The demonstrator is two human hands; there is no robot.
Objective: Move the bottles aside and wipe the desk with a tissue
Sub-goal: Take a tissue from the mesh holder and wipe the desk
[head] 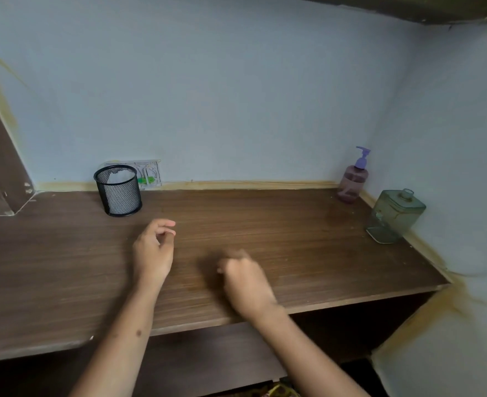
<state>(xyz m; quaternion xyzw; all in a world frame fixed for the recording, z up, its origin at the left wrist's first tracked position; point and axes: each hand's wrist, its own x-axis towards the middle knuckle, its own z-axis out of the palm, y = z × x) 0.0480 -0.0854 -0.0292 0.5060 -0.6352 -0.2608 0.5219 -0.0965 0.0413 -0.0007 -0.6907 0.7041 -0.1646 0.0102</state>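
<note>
Desk (293,239): L hand (153,250) fingers (166,224) half-curled, empty.

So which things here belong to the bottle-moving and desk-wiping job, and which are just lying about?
Job:
- purple pump bottle, far right corner
- green square bottle, by the right wall
- desk
- left hand, right hand; no tissue visible

Lying about:
- black mesh pen holder
- wall socket behind it

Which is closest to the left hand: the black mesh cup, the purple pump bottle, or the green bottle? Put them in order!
From the left hand:
1. Black mesh cup, just behind it, near the wall.
2. Purple pump bottle, far right, back corner.
3. Green bottle, farthest right, along the side wall.
</note>
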